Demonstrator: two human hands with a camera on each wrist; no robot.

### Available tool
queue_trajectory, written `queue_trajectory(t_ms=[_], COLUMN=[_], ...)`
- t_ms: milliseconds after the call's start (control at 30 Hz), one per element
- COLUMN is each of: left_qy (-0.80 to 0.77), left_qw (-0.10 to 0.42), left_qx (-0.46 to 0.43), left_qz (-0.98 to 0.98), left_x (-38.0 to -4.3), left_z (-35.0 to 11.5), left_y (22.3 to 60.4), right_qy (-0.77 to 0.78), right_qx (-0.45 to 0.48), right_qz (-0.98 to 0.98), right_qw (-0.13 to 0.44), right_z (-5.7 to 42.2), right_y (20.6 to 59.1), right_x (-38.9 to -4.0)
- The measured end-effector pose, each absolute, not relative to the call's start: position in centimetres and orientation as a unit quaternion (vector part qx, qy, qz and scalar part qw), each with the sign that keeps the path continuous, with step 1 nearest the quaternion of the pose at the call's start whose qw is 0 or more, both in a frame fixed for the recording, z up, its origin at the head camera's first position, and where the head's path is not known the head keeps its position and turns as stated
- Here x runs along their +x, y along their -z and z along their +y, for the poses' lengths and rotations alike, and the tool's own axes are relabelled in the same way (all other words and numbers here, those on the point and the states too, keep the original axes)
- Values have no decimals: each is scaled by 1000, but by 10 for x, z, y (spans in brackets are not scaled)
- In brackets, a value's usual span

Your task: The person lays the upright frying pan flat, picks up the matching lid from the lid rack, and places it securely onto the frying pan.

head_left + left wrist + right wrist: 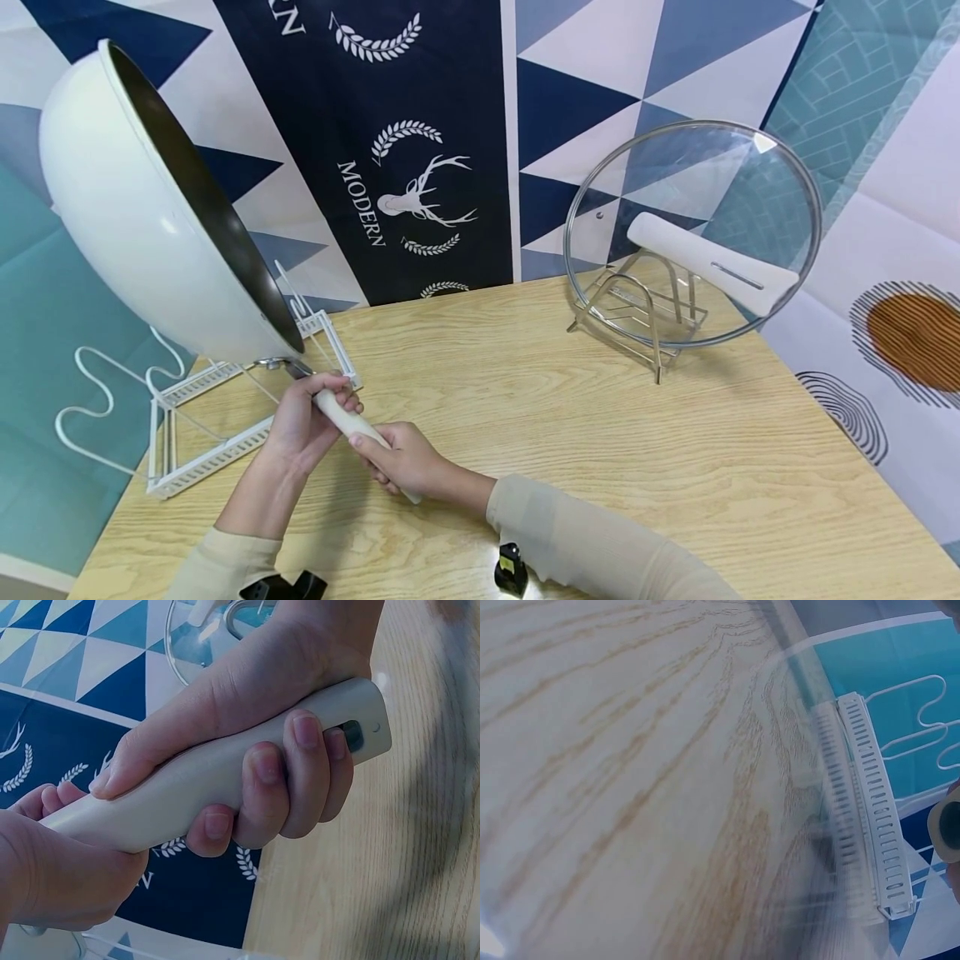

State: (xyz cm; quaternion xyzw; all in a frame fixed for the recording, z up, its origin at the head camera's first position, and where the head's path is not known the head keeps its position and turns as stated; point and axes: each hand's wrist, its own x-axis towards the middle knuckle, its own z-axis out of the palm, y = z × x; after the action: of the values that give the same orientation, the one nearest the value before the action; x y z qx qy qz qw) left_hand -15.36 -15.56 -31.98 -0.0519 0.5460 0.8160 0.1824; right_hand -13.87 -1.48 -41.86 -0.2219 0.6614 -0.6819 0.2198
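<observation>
A large white wok [127,200] with a dark inside is tilted on its side in the head view, raised over a white wire rack [217,467]. My left hand [307,421] grips its cream handle [187,787] close to the wok. Farther down the same handle, my right hand [405,458] holds on, fingers curled round it. In the left wrist view the fingers [262,780] of the right hand wrap the handle, whose end has a hanging slot. Only the handle's end [949,825] shows at the right edge of the right wrist view.
A glass lid [675,167] with a long white grip [712,262] stands upright in a small metal stand [630,308] at the back right. Patterned cloth [420,83] backs the wooden table [480,375]. The white rack sits at the table's left edge.
</observation>
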Motion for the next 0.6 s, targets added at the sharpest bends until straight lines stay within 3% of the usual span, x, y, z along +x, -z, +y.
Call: queue_trajectory(t_ms=[600], left_qy=[-805], left_qw=[177], left_qx=[-47], left_qz=[564], left_x=[-152], left_z=[-152], left_y=[318], right_qy=[674], right_qx=[-242], right_qz=[669], right_qw=[199], right_z=[-14], right_y=[421], right_x=[-139])
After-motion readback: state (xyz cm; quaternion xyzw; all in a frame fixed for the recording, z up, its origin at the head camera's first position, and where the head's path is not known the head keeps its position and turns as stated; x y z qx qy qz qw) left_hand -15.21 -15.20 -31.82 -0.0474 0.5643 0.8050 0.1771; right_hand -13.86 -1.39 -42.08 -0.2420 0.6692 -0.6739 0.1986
